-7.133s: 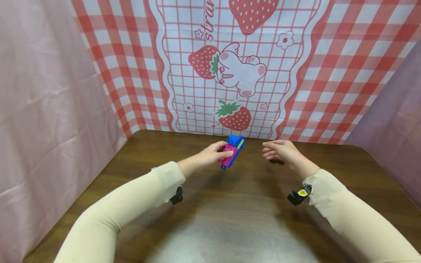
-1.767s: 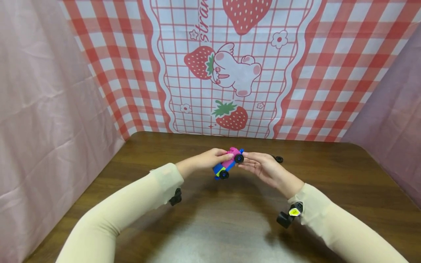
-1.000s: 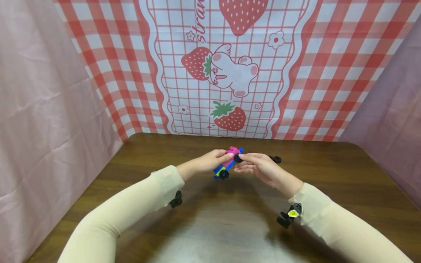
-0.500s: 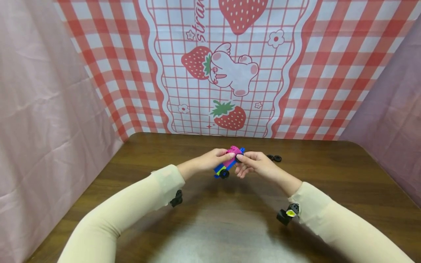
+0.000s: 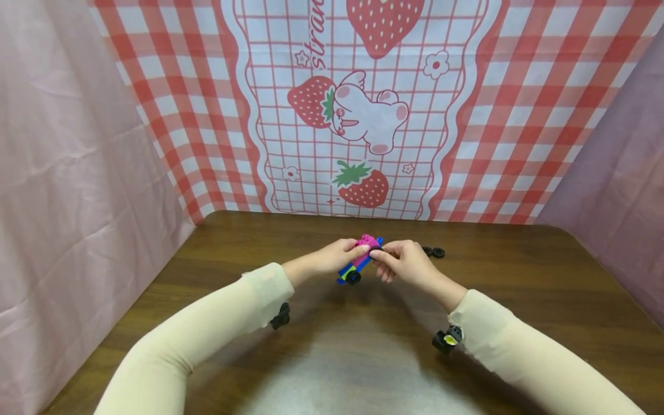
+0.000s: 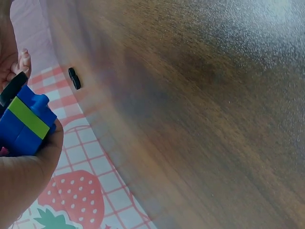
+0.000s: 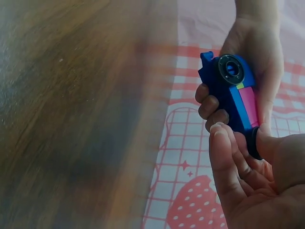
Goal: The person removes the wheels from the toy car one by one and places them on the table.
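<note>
My left hand [image 5: 332,257] grips a small toy car [image 5: 366,241] of pink, blue and lime-green bricks, tilted above the table. At its near end one black wheel [image 7: 230,69] sits on the blue chassis [image 7: 238,106], its blue hub showing. Thumb and fingers of my right hand [image 5: 412,266] pinch another black wheel [image 7: 254,145] against the side at the far end. Much of that wheel hides behind the thumb. In the left wrist view the car's blue end with its green strip [image 6: 29,118] shows beside the palm.
Two black tyres [image 5: 438,252] lie close together on the brown wooden table [image 5: 332,357], just beyond the right hand. A red-and-white strawberry cloth [image 5: 363,184] hangs behind the table's back edge, with pink curtains [image 5: 78,202] at the sides.
Seven seconds ago the right hand was by the tyres and no wheels showed on the car. Both wheels then appeared; lately the right thumb and fingers have closed over the far one.
</note>
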A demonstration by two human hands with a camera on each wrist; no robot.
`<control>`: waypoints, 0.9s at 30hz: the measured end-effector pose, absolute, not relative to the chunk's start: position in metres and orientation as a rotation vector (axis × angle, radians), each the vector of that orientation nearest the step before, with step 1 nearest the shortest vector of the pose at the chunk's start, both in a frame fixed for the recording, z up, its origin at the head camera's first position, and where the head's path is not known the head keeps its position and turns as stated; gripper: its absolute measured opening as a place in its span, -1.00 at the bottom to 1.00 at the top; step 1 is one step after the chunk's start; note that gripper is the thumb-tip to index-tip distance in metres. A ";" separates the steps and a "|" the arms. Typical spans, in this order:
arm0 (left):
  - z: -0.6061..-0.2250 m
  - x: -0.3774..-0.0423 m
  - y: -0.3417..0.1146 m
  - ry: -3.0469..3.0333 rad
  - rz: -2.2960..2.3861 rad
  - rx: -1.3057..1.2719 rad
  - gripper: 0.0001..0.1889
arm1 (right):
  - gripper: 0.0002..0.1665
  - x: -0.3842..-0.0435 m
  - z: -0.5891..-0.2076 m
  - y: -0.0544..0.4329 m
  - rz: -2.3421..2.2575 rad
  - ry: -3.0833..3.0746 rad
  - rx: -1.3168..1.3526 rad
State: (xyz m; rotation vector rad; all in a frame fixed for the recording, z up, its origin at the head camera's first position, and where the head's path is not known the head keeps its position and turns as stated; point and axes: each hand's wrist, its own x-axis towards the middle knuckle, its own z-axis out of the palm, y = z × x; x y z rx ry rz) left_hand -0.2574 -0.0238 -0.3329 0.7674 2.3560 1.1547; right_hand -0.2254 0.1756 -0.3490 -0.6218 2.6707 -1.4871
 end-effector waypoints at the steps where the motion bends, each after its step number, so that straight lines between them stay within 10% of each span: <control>1: -0.333 -0.258 -0.024 2.359 1.148 0.764 -0.54 | -0.58 -0.225 -0.349 0.175 -1.477 2.689 -0.624; 27: -0.326 -0.256 -0.025 2.295 1.268 0.630 -0.48 | -0.67 -0.221 -0.339 0.175 -1.998 2.452 -0.402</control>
